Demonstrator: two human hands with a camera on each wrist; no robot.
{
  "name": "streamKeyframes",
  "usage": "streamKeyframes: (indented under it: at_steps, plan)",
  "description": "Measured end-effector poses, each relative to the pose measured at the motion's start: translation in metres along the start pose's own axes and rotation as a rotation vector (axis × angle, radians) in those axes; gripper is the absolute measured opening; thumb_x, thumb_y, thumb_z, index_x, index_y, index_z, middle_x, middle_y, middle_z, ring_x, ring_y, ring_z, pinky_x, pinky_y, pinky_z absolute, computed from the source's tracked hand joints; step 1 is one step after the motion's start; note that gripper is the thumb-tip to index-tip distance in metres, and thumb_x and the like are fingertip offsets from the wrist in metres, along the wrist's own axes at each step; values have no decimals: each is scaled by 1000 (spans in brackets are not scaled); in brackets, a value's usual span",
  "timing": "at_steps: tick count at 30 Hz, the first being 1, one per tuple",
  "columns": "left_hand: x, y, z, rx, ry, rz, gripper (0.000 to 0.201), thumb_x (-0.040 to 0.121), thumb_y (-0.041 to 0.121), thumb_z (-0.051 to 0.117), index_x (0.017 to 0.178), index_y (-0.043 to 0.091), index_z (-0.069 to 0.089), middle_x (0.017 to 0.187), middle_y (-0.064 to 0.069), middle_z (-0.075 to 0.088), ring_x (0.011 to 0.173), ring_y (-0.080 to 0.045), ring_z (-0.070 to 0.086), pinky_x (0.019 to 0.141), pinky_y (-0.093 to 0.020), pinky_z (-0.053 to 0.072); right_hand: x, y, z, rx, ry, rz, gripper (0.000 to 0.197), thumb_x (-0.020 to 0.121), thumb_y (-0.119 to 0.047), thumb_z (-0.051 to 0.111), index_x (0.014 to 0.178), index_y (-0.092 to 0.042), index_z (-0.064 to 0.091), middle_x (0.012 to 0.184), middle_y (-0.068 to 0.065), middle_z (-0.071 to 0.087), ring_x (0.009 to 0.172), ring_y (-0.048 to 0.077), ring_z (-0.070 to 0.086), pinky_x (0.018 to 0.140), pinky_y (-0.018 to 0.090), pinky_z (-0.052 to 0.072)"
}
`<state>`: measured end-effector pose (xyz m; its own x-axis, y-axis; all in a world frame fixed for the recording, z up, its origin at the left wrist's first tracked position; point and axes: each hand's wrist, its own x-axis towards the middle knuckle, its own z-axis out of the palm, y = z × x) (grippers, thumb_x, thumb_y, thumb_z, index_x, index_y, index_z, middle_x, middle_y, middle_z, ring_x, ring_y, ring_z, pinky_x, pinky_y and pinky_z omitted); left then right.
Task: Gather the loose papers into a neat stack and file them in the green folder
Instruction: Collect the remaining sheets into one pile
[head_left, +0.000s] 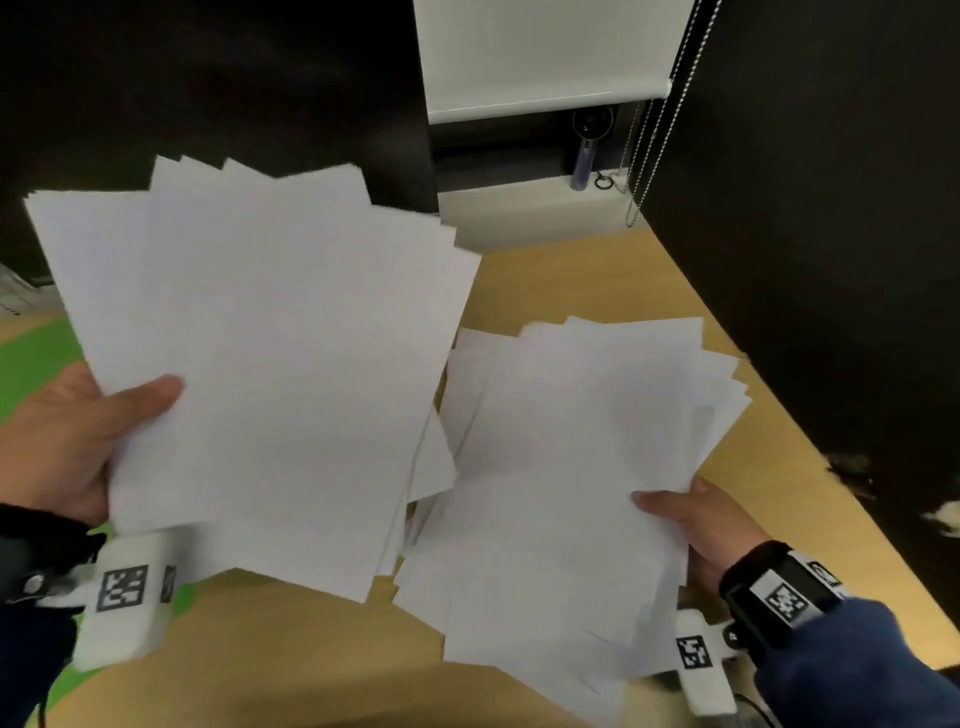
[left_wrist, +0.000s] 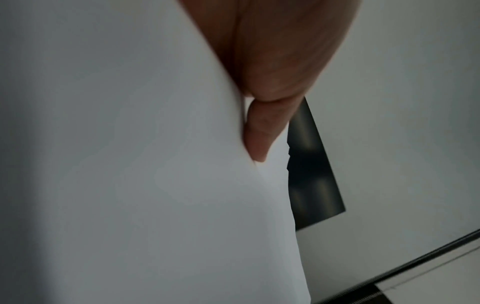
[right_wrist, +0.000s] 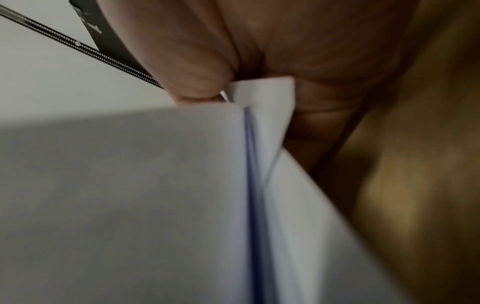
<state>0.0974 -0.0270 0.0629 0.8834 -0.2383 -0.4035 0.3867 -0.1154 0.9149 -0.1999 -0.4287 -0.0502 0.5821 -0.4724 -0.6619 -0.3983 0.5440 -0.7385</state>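
My left hand grips a fanned bundle of white papers by its lower left edge, thumb on top, raised above the table. In the left wrist view the thumb presses on the sheets. My right hand pinches a second uneven bundle of white papers at its right edge; whether that bundle rests on the table or hangs above it I cannot tell. The right wrist view shows the sheet edges held between thumb and fingers. The green folder lies flat at the far left, mostly hidden under the left bundle.
The wooden table runs back to a white sill. A black panel borders the right side, and a window blind with bead chains hangs at the back. Bare wood shows at the front edge.
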Motion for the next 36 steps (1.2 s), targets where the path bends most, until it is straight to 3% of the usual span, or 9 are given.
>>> streamKeyframes:
  at_steps: [4,7,10,13,16,20,27,32,36]
  plan:
    - [-17,-9,66,-75,-150,92,30,93,0,52,116,12,67,100,-5,79,83,-20,77,71,-38,63,6,3,14,-23,-28,9,41,84,8,66,123,0,64,113,26,73,104,46,69,96,58,52]
    - [-27,-42,128,23,-214,-3,40,85,-5,63,120,13,66,110,-12,76,97,-31,73,86,-47,59,8,6,15,-9,-48,20,44,84,2,70,127,-2,63,118,24,72,107,44,69,98,61,50]
    - [-20,-89,166,464,-282,-43,32,84,5,73,111,17,60,115,-13,71,102,-31,68,94,-46,53,4,3,15,86,-55,27,37,92,-20,69,127,-7,65,119,18,74,111,37,69,101,54,51]
    - [-3,-108,173,886,-123,38,34,88,26,70,117,19,54,120,-9,64,107,-30,62,94,-44,52,-4,-2,17,148,-68,23,31,99,-32,58,122,-14,66,118,11,76,111,28,71,99,46,52]
    - [16,-102,170,946,-54,2,49,92,35,63,134,12,55,132,-11,58,113,-33,58,96,-40,49,-7,-2,18,141,-73,11,25,96,-25,63,118,-14,66,115,10,76,106,27,73,93,43,55]
    - [27,-94,186,896,-241,25,34,98,22,56,130,13,62,130,-10,65,115,-31,59,95,-34,44,-2,2,23,80,-43,-3,35,91,-24,71,122,-10,65,116,13,76,108,31,71,98,49,54]
    - [29,-85,206,1061,-317,25,68,103,36,45,160,31,9,166,0,19,146,-28,32,106,-27,31,-2,3,28,77,-57,-50,30,91,-28,70,117,-16,68,109,6,78,102,25,74,80,37,59]
    - [18,-92,225,1118,-362,20,76,102,48,40,159,31,-5,162,-10,29,138,-33,44,106,-33,38,-2,6,38,76,-30,-76,32,90,-34,70,117,-17,68,110,6,78,101,24,74,93,43,56]
    - [23,-91,209,1146,-132,52,55,101,47,40,139,7,42,135,-17,57,116,-36,58,93,-37,44,-4,6,24,89,-20,-46,32,91,-36,69,120,-21,68,112,3,78,104,24,73,85,44,59]
